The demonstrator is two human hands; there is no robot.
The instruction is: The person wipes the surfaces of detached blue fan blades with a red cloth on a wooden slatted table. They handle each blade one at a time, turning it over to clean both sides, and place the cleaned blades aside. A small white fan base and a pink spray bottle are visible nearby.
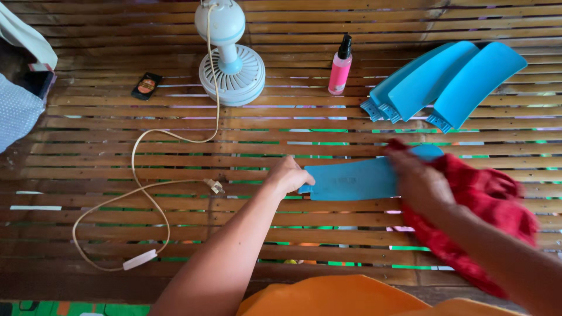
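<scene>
A blue fan blade (357,178) lies flat on the bamboo slat floor (175,228) in front of me. My left hand (288,174) grips its left end. My right hand (418,181) holds a red cloth (480,210) and presses it against the blade's right part, covering that end. Three more blue fan blades (448,82) lie stacked and overlapping at the upper right.
A white and pale blue fan base (231,64) stands at the top centre, its cream cord (140,193) looping down the left to a switch (139,260). A pink spray bottle (340,67) stands beside it. A small dark object (146,85) lies at the left.
</scene>
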